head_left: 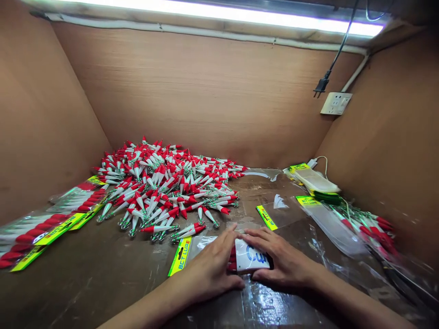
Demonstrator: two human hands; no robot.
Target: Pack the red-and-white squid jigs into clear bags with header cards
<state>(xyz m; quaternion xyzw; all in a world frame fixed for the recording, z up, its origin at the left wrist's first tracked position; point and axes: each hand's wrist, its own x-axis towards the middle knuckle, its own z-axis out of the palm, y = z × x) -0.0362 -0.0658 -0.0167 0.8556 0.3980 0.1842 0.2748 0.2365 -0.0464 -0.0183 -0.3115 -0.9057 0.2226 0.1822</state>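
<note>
My left hand curves around the left side of a few red-bodied fishing lures, fingers at the far side and thumb at the near side. Against their right end is a white block with blue handwriting, gripped by my right hand between thumb and fingers. My fingertips almost meet above it. A clear bag with a yellow-green BCT LURE header lies under my left hand; how far it reaches is hidden. Just beyond lie loose red and white lures.
A big pile of red and white lures fills the back left. Packed lure bags lie at left. At right are flat bags, a bag stack and more lures. A plug hangs near the wall socket.
</note>
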